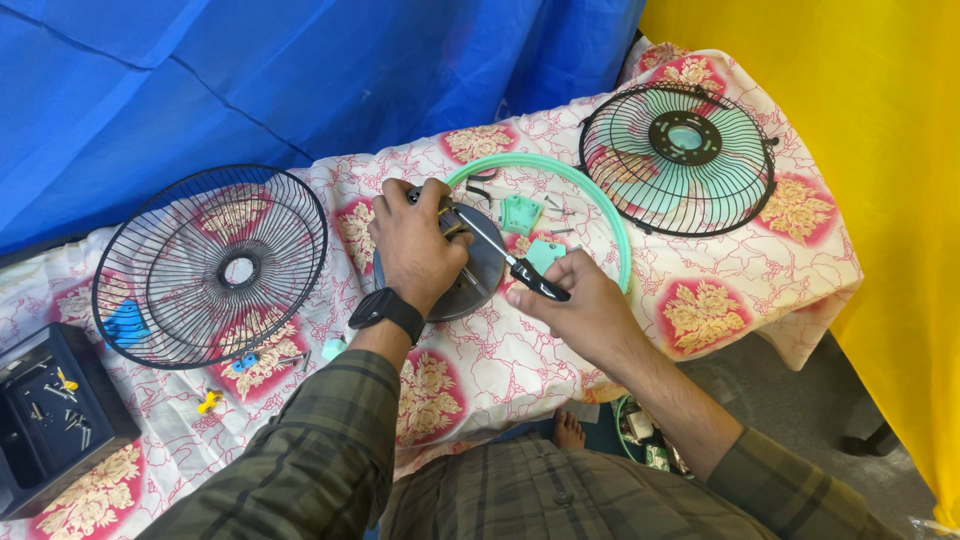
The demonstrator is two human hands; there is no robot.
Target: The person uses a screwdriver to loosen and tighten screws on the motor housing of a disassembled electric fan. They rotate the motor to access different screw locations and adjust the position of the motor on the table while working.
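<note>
Hands meet over a grey round motor housing lying on the floral tablecloth. The left hand (a black watch on its wrist) is clamped over the top of the housing. The right hand is closed around the black handle of a screwdriver, whose shaft slants up-left to the housing. Just beyond lies a mint-green ring. 2 wire fan guards flank them: the empty left guard and the right guard, with pale blades under it.

motor base between two grilles
</note>
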